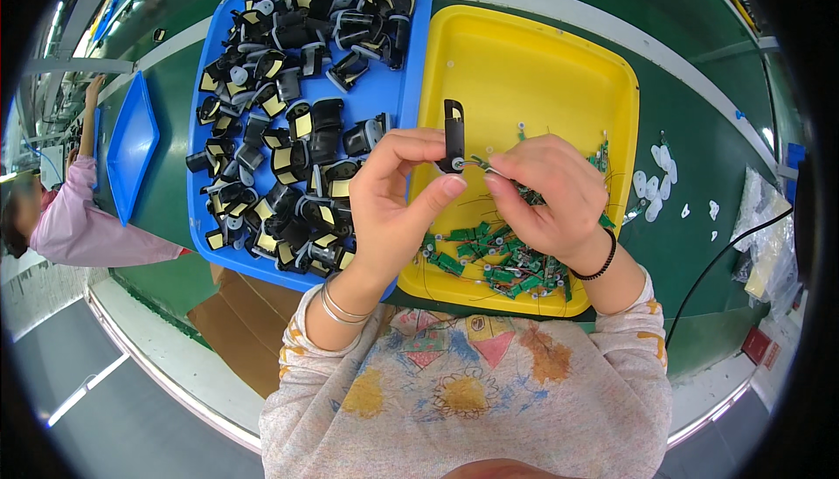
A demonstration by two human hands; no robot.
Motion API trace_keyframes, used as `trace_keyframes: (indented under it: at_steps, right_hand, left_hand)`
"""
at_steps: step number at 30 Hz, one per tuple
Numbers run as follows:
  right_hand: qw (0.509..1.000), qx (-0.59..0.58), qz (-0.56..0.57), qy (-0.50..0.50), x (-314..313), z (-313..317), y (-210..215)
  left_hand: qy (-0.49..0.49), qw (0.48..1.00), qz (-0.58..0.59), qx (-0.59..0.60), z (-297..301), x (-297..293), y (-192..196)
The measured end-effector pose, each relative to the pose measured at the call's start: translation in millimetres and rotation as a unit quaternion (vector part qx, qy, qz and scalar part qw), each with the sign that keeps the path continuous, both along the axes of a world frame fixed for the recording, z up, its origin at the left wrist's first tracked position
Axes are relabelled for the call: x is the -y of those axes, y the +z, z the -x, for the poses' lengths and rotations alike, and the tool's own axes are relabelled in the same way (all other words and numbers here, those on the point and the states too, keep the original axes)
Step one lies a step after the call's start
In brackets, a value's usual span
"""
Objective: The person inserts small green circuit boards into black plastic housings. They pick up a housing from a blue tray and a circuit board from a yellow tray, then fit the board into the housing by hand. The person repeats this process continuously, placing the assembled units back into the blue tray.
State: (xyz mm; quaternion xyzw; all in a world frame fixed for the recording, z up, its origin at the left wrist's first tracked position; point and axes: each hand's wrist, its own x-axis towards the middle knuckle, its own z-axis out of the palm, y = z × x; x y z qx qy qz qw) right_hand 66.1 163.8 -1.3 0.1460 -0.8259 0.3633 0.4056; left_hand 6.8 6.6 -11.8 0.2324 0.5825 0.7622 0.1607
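Note:
Over the yellow tray (533, 38), my left hand (398, 190) is closed on a black plastic housing (454, 136) with a cream pad at its upper end. My right hand (551, 195) pinches a small green circuit board (480, 162) right beside the housing's lower end. A wire or metal tip from the board reaches a round silvery part on the housing; whether it is fixed there I cannot tell. More green circuit boards (516, 265) with thin wires lie heaped in the near part of the yellow tray, partly beneath my hands.
A blue tray (411, 86) on the left holds many black housings (328, 121). White oval pieces (655, 186) lie on the green table at right, near clear plastic bags (765, 243) and a black cable (725, 260). At far left, a person in pink (96, 217) sits by another blue tray (135, 151).

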Motion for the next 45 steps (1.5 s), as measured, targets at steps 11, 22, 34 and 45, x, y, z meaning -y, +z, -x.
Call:
trace_keyframes:
  at_steps: [11,22,34,45]
  right_hand:
    - [0.999,-0.003,-0.035,0.033,3.8,-2.4,-1.7]
    - [0.977,0.159,0.121,0.075,3.6,-3.7,2.5]
    - [0.942,0.269,0.139,0.142,-5.5,0.1,-5.2]
    - [0.929,0.28,0.161,0.18,-9.4,2.3,-5.3]
  left_hand:
    - [-0.001,1.0,-0.001,-0.024,-1.9,1.6,2.7]
    - [-0.05,0.998,-0.036,0.026,-3.7,2.0,9.2]
    - [-0.076,0.994,0.063,0.052,5.2,4.2,3.7]
    - [0.001,0.981,0.129,-0.148,5.4,7.4,3.6]
